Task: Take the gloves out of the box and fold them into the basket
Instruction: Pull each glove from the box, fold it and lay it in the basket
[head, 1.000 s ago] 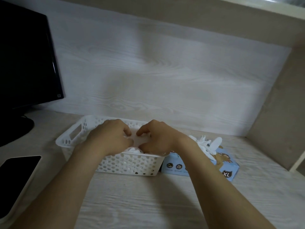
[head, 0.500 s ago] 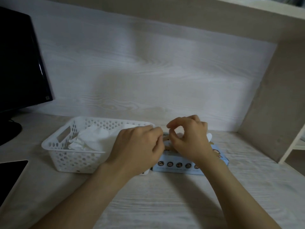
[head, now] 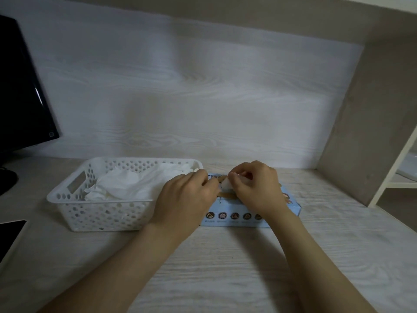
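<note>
A white perforated basket (head: 97,211) stands on the desk left of centre, with white folded gloves (head: 135,184) piled inside. Right beside it lies a light blue glove box (head: 237,216), its top mostly hidden by my hands. My right hand (head: 252,186) is over the box opening, fingers pinched on a white glove (head: 225,185) that pokes out. My left hand (head: 187,199) rests at the box's left end, next to the basket's right wall, fingers curled at the opening; what it grips is hidden.
A black monitor (head: 20,98) stands at the far left. A dark tablet or phone (head: 10,233) lies at the left edge. A wood-grain back wall and a beige side panel (head: 365,123) close the desk in behind and at the right.
Both hands left the basket and moved right to the glove box. The folded gloves now lie uncovered in the basket. The right hand has pinched a glove at the opening.
</note>
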### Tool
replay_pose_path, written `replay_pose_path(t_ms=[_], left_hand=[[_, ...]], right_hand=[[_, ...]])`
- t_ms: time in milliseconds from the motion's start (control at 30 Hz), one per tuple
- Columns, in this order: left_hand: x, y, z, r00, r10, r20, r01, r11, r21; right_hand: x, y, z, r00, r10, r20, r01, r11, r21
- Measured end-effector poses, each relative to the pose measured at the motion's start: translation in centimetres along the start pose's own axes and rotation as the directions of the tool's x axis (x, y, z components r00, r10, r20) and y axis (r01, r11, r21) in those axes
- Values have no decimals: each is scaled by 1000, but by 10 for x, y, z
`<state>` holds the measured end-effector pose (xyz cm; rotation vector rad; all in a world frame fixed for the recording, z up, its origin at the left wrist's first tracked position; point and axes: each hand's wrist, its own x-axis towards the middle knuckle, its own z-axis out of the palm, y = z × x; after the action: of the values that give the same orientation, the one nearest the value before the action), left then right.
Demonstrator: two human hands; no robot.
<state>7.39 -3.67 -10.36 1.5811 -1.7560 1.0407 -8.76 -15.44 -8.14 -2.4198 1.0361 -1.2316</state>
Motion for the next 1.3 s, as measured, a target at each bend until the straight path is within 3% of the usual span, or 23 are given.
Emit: replay_pose_path(t_ms=[133, 433, 667, 933, 1100, 1300], left_hand=[[-1, 1, 1, 999, 17, -32, -18, 1000, -18], [-1, 11, -3, 988, 29, 149, -46, 992, 115], [-2, 15, -4, 971, 65, 230, -111, 975, 194], [-4, 15, -2, 979, 98, 181, -137, 966, 219], [-7, 16, -6, 985, 66, 161, -83, 992, 97], [-2, 24, -20, 986, -166, -4, 161, 960, -229]], right_hand=[[2, 5, 4, 994, -34, -101, 35, 999, 4], [4, 5, 7, 972, -16, -233, 64, 978, 199], [0, -5, 2, 920, -149, -363, 198, 975, 101], [-6, -16, -12, 751, -78, -655, 205, 971, 120], [-11, -24, -8, 704, -227, -673, 285, 958, -25], [-18, -30, -1, 729, -319, -605, 375, 926, -38]])
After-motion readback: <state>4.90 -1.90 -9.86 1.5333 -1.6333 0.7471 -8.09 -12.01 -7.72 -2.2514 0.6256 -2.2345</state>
